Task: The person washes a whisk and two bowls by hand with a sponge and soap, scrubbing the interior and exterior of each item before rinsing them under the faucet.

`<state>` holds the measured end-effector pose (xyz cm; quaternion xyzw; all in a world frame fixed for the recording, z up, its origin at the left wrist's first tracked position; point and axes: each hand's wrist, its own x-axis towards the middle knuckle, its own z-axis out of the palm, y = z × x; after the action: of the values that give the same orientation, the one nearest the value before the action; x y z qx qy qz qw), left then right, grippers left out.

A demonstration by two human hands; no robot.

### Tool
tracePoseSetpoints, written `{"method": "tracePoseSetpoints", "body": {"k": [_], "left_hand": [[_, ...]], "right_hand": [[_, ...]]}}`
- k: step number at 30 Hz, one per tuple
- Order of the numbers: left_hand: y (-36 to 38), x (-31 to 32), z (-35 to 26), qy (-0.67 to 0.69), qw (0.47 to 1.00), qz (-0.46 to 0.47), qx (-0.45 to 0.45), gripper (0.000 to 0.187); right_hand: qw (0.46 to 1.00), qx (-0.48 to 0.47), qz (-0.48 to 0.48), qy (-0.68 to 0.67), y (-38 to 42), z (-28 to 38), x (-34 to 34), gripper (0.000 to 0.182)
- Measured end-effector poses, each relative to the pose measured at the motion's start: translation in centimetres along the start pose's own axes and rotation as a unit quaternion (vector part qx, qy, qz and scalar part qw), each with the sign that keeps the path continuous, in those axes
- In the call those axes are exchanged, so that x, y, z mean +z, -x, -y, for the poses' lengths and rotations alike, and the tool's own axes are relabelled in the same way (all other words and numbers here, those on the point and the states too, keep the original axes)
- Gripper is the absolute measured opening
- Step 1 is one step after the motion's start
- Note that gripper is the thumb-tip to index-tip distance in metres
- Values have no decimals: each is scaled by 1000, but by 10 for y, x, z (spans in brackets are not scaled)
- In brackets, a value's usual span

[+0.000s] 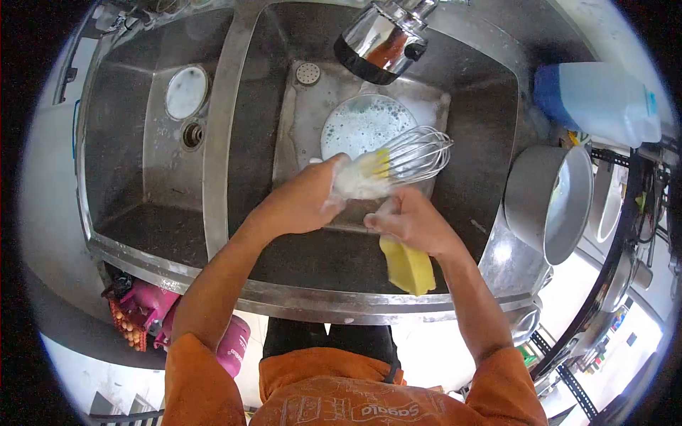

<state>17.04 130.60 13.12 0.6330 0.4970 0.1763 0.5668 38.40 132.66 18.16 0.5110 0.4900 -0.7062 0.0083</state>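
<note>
A wire whisk [419, 155] with a foam-covered handle is held in my left hand [312, 195], its wires pointing right over the sink. My right hand [408, 220] is closed just below the whisk, with foam on its fingers. From under that hand hangs a yellow sponge [408, 268]; the fingers gripping it are partly hidden. Beneath the whisk, a round container of sudsy water [359, 117] stands in the large sink basin [263, 149].
A chrome faucet [383, 39] juts over the basin from the back. To the left is a smaller basin [170, 170] with a white foamy dish [187, 93] and a drain hole. A large metal pot [529, 199] and a blue-tinted plastic jug [597, 99] stand at the right.
</note>
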Motion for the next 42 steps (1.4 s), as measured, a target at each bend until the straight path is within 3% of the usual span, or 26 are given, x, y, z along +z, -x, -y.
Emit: {"method": "tracePoseSetpoints", "body": {"k": [5, 8, 11, 14, 15, 16, 18, 19, 22, 25, 28, 29, 30, 32, 35, 38, 40, 42], "left_hand": [[-4, -4, -39, -121, 989, -46, -75, 52], [-5, -4, -48, -233, 961, -48, -141, 57], [-1, -5, -40, -255, 949, -66, -176, 60], [4, -2, -38, -223, 963, -90, -125, 58], [3, 4, -31, -202, 969, -117, -80, 54], [1, 7, -27, -181, 973, -142, -34, 50], [-2, 8, -41, -173, 973, -145, -47, 49], [-3, 9, -46, -169, 973, -148, -53, 49], [-4, 12, -49, -158, 971, -174, -42, 49], [1, 11, -63, -170, 968, -181, -39, 49], [3, 13, -59, -166, 970, -175, -39, 50], [3, 15, -53, -153, 973, -171, -32, 50], [3, 18, -44, -142, 975, -169, -25, 51], [4, 23, -29, -113, 980, -163, -15, 51], [9, 29, -28, -93, 983, -161, -6, 50], [12, 32, -34, -108, 977, -181, -11, 49], [13, 39, -20, -81, 979, -189, -12, 50], [13, 35, -36, -82, 979, -187, -4, 50]], "right_hand": [[988, -7, 2, -157, -8, -15, 0, 25], [963, 23, -54, -263, -3, -20, 2, 28], [849, -20, -118, -514, 16, -9, -7, 45], [794, -82, 56, -599, 21, -30, -16, 33], [783, -69, -16, -618, 19, -31, -3, 31], [813, -100, -1, -573, 18, -26, 6, 27], [867, -61, 58, -491, 11, -17, 19, 26], [892, -95, 58, -437, 6, -19, 18, 27], [956, -109, -95, -254, 9, 5, 20, 30], [966, -133, -112, -191, 7, 3, 10, 37], [878, -83, -30, -470, 16, 6, 0, 48], [785, -121, 55, -605, 17, -9, -3, 50], [727, -137, 43, -671, 22, -9, 0, 53], [753, -157, 107, -630, 24, -6, -15, 52], [715, -209, 60, -665, 16, -12, 3, 52], [914, -152, -29, -376, 18, 1, -1, 54], [964, -160, -93, -188, 19, 10, 5, 38], [959, -219, -151, -97, 11, 4, 13, 24]]}}
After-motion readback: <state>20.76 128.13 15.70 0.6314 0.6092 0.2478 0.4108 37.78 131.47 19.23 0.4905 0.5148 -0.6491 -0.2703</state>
